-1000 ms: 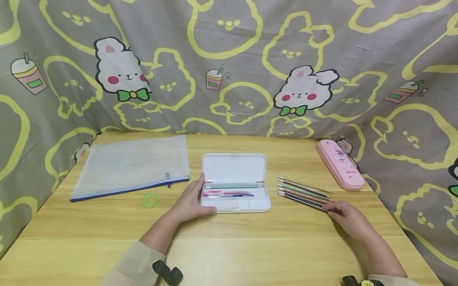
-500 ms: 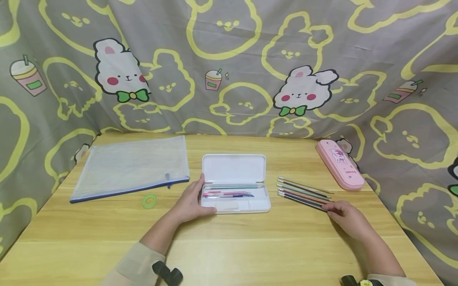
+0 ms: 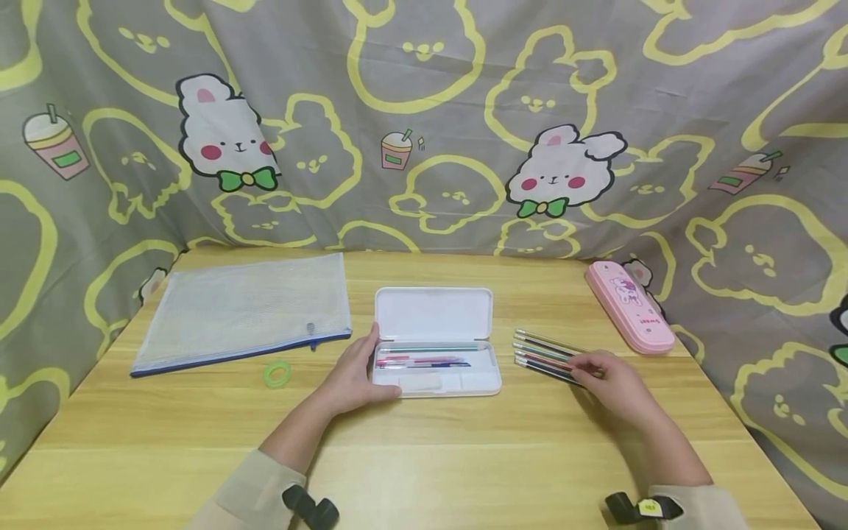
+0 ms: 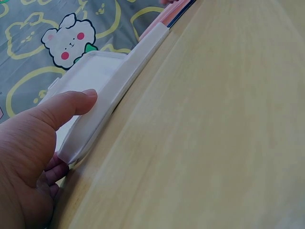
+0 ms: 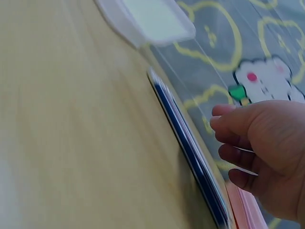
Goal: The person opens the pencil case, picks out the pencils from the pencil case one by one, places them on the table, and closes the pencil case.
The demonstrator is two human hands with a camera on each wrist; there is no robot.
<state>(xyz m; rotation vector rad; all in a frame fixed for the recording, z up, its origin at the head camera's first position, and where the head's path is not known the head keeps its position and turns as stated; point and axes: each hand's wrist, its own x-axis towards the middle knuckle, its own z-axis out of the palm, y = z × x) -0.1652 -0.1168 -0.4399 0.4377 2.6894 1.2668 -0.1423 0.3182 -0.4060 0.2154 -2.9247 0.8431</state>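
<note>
My left hand [image 3: 351, 379] grips the left end of an open white pencil case [image 3: 480, 379], thumb over the front edge. In the left wrist view, the thumb [image 4: 78, 105] lies across the case's side wall and the other fingers curl round its end. Inside are a teal pencil [image 3: 430, 348], several pens [image 3: 424, 361] and a white eraser [image 3: 420, 380]. To its right, several pencils [image 3: 539, 353] lie side by side on the table. My right hand [image 3: 612, 383] hovers over their far ends, hiding them in the head view. Its fingers [image 5: 238, 155] are loosely bent and hold nothing.
A pink pencil case [image 3: 629, 305], closed, lies at the back right. At the left lies a mesh zipper pouch [image 3: 245, 309] with a blue edge, and near it a green ring [image 3: 277, 374]. A patterned curtain [image 3: 450, 132] hangs behind the wooden table [image 3: 450, 471].
My right hand has moved left along the pencils, from their right ends toward their middle. The left hand and the white pencil case have stayed in place.
</note>
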